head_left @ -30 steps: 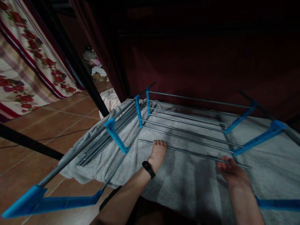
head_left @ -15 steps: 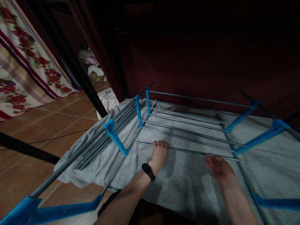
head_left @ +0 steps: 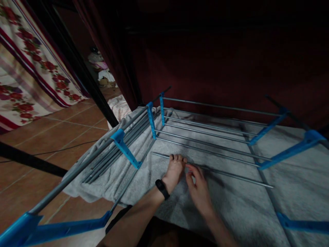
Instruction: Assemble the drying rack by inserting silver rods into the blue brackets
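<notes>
A drying rack with grey metal rods and blue plastic brackets [head_left: 124,148] lies on a grey towel [head_left: 231,206]. One loose grey rod [head_left: 231,175] runs across the towel in front of me. My left hand [head_left: 175,170], with a black band at the wrist, has its fingers curled over that rod near its left end. My right hand [head_left: 197,188] sits right beside the left one, its fingers bent and touching the same rod.
Brown tiled floor [head_left: 38,137] spreads to the left, with a flowered cloth [head_left: 31,68] hanging beyond it. A dark red curtain [head_left: 218,68] fills the background. A black bar [head_left: 31,161] crosses the floor at left. Blue rack arms [head_left: 61,226] reach toward me at the lower left and right.
My right hand slid left along the loose rod, from its right end to a spot beside my left hand. My left hand stayed in place.
</notes>
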Tool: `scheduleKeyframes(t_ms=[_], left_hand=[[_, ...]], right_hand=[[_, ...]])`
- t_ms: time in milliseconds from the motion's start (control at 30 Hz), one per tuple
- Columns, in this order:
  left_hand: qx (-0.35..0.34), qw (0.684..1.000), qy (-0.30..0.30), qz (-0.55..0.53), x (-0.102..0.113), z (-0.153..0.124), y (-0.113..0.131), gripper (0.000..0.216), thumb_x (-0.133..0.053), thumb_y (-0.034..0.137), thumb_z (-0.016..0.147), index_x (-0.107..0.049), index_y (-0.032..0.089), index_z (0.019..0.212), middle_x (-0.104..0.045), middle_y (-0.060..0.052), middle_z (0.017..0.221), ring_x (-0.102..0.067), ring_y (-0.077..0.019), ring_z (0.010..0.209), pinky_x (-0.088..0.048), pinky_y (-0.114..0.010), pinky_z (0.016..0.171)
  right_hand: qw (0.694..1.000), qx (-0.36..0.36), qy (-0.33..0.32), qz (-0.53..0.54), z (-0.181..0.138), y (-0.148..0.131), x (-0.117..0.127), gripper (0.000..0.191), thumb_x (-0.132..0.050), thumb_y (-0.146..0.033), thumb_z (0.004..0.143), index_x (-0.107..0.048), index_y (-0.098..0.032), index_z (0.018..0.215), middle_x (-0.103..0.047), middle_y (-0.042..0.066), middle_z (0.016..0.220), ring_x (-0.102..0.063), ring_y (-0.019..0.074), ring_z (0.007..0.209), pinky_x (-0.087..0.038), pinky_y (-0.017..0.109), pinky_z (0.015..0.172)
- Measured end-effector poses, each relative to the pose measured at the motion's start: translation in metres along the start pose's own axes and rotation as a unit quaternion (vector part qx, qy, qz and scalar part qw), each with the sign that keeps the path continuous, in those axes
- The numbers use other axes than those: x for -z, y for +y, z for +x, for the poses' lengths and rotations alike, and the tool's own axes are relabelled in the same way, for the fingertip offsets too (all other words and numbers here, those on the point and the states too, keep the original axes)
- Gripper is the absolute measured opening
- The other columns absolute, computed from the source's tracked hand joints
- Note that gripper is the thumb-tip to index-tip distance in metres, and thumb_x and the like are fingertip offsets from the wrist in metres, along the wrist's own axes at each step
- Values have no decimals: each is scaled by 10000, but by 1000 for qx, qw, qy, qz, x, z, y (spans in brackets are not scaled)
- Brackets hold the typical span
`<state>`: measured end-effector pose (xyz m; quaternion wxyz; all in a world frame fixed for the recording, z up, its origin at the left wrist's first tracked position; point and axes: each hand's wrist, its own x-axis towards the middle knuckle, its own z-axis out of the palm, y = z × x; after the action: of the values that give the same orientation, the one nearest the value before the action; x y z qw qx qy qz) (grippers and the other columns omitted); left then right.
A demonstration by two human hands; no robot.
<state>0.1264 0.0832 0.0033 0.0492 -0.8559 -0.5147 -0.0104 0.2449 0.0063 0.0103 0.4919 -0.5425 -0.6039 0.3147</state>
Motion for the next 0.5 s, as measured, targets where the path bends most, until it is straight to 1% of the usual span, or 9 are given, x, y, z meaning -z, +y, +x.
scheduleKeyframes(t_ms=[100, 200, 333, 500], left_hand=[[4, 1000, -16, -15, -5, 5, 1, 187, -474, 214, 974, -587, 183, 1118, -611, -98, 1105, -542, -247, 1022, -412, -448, 979], [10, 1000, -27, -6, -9, 10, 1, 191, -450, 183, 978, -596, 196, 1100, -617, -86, 1103, -548, -238, 1012, -425, -441, 959], [8, 999, -35, 13, -10, 12, 1, 241, -446, 101, 956, -602, 187, 1119, -625, -97, 1108, -559, -250, 1032, -447, -441, 916], [7, 1000, -16, 11, -12, 10, 1, 250, -419, 92, 969, -617, 172, 1098, -633, -121, 1079, -573, -256, 1010, -457, -460, 885]], right_hand=[[999, 40, 7, -34, -10, -6, -20, 352, -443, -289, 977, -574, -264, 1302, -554, 84, 1343, -541, 214, 1260, -453, 442, 1092], [996, 49, 16, -69, -16, -10, -30, 371, -405, -247, 986, -535, -253, 1334, -529, 96, 1353, -537, 217, 1267, -459, 442, 1094], [992, 59, 6, -107, -23, -13, -36, 354, -413, -204, 966, -552, -250, 1288, -565, 87, 1288, -563, 223, 1217, -489, 436, 1052], [989, 68, -13, -134, -37, -19, -40, 286, -410, -199, 966, -587, -258, 1182, -603, 79, 1178, -607, 226, 1111, -528, 440, 965]])
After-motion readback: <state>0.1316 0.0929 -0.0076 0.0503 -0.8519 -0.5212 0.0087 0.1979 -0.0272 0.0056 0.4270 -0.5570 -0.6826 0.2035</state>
